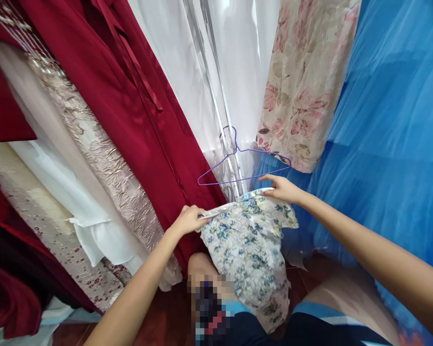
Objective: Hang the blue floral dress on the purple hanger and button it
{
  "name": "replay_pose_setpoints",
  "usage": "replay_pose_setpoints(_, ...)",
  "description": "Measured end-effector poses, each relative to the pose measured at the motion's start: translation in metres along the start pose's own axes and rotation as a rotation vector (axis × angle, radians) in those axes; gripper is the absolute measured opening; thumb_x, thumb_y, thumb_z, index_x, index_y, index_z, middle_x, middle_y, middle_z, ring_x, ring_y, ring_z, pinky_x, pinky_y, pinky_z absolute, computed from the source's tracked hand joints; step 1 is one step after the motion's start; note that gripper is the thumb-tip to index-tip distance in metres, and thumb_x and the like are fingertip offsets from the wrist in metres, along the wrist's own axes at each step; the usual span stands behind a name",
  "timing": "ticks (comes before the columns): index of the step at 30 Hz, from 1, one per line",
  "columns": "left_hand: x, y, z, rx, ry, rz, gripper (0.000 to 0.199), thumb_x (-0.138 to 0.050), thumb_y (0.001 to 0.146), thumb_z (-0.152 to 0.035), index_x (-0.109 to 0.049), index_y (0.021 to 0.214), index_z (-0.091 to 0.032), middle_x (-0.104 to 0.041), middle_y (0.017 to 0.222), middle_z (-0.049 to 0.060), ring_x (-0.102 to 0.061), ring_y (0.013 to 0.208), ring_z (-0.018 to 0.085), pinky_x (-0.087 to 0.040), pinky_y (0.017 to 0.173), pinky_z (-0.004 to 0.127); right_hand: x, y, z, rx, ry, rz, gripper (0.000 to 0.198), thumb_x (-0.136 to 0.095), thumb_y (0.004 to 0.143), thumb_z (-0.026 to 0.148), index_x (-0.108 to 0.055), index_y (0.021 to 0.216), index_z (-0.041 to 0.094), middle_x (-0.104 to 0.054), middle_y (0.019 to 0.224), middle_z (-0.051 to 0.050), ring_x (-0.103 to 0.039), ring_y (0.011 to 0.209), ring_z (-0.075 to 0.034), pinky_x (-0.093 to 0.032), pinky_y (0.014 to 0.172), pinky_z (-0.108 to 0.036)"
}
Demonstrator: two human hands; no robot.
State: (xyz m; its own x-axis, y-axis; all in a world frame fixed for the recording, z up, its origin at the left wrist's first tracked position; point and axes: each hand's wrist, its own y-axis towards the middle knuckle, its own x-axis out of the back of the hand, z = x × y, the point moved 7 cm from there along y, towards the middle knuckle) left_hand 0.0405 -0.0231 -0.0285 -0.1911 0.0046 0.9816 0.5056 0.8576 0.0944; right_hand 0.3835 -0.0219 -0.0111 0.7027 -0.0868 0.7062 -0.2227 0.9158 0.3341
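Note:
A white floral garment [247, 245] with blue and yellow flowers hangs between my two hands, its upper edge stretched out. My left hand [188, 218] grips that edge at one end, fingers closed on the cloth. At the other end, my right hand [282, 189] pinches the edge between thumb and fingers. Just above the garment is a purple wire hanger [216, 183], its hook beside the white ribbons that hang down behind. The garment's lower part falls between my knees. Whether it is a dress or a skirt I cannot tell.
Long dresses hang all around: a dark red one [130, 120], a white one [173, 62], a beige one with pink flowers [303, 96] and a blue tulle one [393, 120]. More cream and red garments hang at the left. Reddish floor [155, 317] shows below.

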Motion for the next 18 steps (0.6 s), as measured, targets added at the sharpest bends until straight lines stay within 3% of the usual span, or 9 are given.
replay_pose_setpoints(3,0.035,0.019,0.024,0.138,0.087,-0.092,0.033,-0.062,0.081,-0.052,-0.076,0.098,-0.028,-0.071,0.087,0.007,-0.052,0.099,0.030,-0.032,0.089,0.040,-0.007,0.016,-0.002,0.019,-0.069,-0.082,0.071,-0.069,0.082,0.044,-0.049,0.146,0.018,-0.069,0.082,-0.004,-0.059,0.068,-0.019,-0.046,0.067,-0.029)
replay_pose_setpoints(6,0.058,0.041,0.036,0.182,0.082,-0.134,0.033,-0.064,0.078,-0.052,-0.074,0.100,-0.030,-0.072,0.098,0.006,-0.048,0.104,0.033,-0.031,0.093,0.044,-0.015,0.024,-0.007,0.015,-0.090,-0.070,0.067,-0.066,0.085,0.042,-0.051,0.145,0.017,-0.073,0.095,-0.010,-0.066,0.081,-0.025,-0.050,0.077,-0.035)
replay_pose_setpoints(10,0.080,0.066,0.030,0.139,0.040,-0.216,0.023,-0.070,0.070,-0.043,-0.070,0.086,-0.027,-0.065,0.121,0.005,-0.041,0.117,0.038,-0.030,0.096,0.048,-0.018,0.019,-0.009,0.027,-0.098,-0.052,0.055,-0.062,0.088,0.038,-0.057,0.141,0.021,-0.071,0.121,-0.012,-0.067,0.105,-0.031,-0.051,0.089,-0.039)
replay_pose_setpoints(13,0.094,0.082,0.012,0.091,-0.039,-0.278,0.018,-0.070,0.066,-0.035,-0.061,0.072,-0.021,-0.067,0.106,0.007,-0.045,0.113,0.036,-0.035,0.092,0.044,-0.020,0.008,-0.004,0.055,-0.098,-0.025,0.049,-0.060,0.089,0.034,-0.060,0.138,0.027,-0.065,0.134,-0.005,-0.062,0.119,-0.030,-0.048,0.098,-0.038)
replay_pose_setpoints(18,0.106,0.098,-0.031,-0.034,-0.230,-0.278,0.023,-0.061,0.076,-0.038,-0.051,0.065,-0.020,-0.059,0.071,0.000,-0.054,0.072,0.018,-0.041,0.066,0.027,-0.025,-0.003,0.011,0.093,-0.087,0.008,0.048,-0.058,0.086,0.025,-0.063,0.134,0.026,-0.067,0.132,-0.003,-0.063,0.120,-0.029,-0.048,0.100,-0.037)
